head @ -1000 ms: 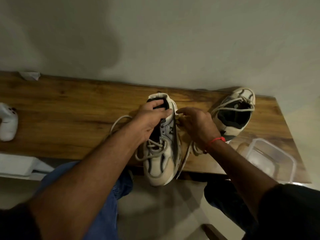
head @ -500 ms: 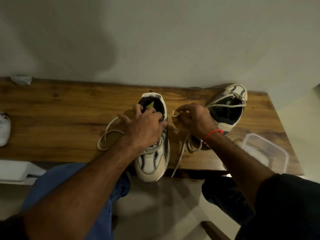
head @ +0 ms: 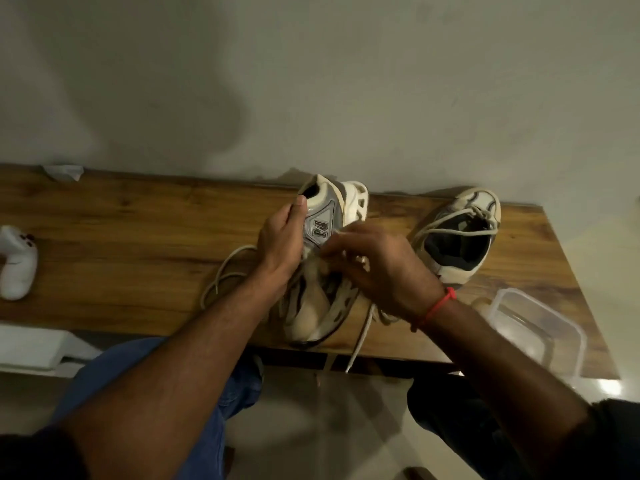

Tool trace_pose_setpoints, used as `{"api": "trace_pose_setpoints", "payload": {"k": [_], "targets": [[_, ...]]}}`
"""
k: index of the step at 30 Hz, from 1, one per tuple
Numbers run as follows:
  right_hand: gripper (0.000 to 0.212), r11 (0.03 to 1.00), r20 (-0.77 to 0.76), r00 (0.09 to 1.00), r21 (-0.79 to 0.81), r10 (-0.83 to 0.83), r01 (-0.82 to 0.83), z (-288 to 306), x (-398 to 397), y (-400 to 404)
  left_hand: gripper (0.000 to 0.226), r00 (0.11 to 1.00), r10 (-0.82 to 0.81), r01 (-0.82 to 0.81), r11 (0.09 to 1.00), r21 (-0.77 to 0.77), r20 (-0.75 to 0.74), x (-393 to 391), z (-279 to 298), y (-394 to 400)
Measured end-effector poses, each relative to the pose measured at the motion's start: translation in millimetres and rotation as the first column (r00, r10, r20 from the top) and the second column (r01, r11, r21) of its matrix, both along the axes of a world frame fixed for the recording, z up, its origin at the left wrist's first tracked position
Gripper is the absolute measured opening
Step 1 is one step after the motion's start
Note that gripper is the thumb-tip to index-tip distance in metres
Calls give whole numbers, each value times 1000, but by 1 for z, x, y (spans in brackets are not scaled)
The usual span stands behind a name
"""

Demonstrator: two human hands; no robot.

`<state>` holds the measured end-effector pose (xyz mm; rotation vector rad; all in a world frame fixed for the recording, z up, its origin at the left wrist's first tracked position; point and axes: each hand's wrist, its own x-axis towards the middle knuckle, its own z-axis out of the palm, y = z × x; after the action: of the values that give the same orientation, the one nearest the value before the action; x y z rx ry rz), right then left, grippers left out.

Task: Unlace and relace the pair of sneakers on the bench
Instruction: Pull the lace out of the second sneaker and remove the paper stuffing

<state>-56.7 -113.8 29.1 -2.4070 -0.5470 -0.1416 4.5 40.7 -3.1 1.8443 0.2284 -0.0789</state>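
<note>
Your left grip [head: 282,237] reaches forward on a bare forearm, thumb pointing up and away, palm turned inward, fingers wrapped out of sight. Your right grip [head: 377,261] comes in from the right, back of the hand up, fingers [head: 334,249] curled and pinching toward the left one.

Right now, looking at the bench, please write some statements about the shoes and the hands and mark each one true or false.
1. The left hand grips the near sneaker at its heel end. True.
2. The near sneaker stands flat on its sole. False: it is tipped onto its side.
3. The far sneaker is held by the right hand. False: no hand touches it.
4. A clear container sits at the bench's right end. True.
</note>
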Motion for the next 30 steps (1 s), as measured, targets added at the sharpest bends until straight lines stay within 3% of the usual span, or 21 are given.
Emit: {"api": "trace_pose_setpoints", "payload": {"k": [3,5,9,14,16,18,21,26,30], "targets": [[18,983,19,984,-59,175,-174,0,-10,12,55,1000,3,-2,998,58,-5,4,0,3],[16,981,77,980,-72,184,-179,-4,-7,11,62,999,-52,52,996,69,-5,1,1,3],[17,999,207,978,-38,-25,34,-7,15,-5,69,984,-168,166,986,30,53,-7,8,-3],[11,968,269,930,50,-248,244,-12,29,-18,79,987,-113,114,994,-1,115,-11,7,-8],[10,986,245,955,32,-168,166,-12,19,-7,69,988,-68,71,997,-16,142,-12,6,-7],[16,1000,201,979,-23,17,-13,-11,2,11,62,988,-38,38,999,7,148,-8,6,-5],[19,990,194,972,-79,134,-121,-9,-3,22,66,993,-52,53,998,-14,102,2,10,2],[14,996,287,955,-24,-79,90,-2,16,1,72,972,-230,231,972,-42,45,0,8,-2],[12,967,190,949,52,-253,248,-1,23,-14,78,947,-283,283,959,21,151,-2,4,-3]]}}
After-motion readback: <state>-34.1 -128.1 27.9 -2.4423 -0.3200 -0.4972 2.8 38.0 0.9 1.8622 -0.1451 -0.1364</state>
